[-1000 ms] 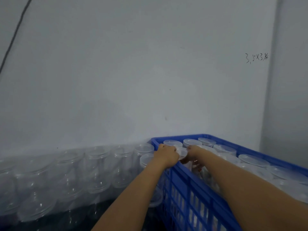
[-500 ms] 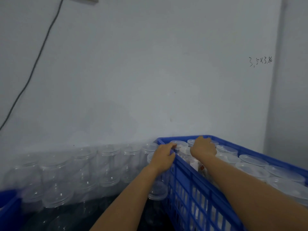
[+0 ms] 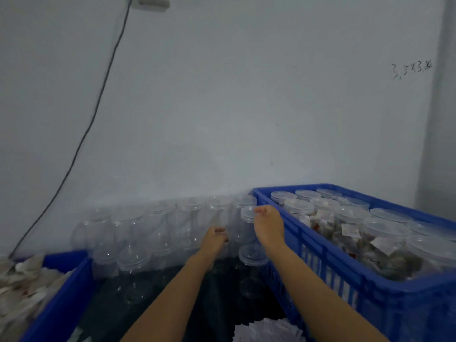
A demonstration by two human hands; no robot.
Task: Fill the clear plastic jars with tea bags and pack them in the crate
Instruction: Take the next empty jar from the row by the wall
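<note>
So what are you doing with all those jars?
A person is packing tea bags into clear jars. The blue crate on the right already holds lidded jars of tea bags. Both hands are outside it, reaching toward the empty jars stacked along the wall. The right hand is at the lid of one empty jar; the left hand is lower, fingers curled, holding nothing that I can make out. More tea bags fill another blue crate on the left.

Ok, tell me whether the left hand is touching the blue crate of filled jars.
Apart. The head view shows the left hand among empty jars, with the right forearm between it and the blue crate.
</note>
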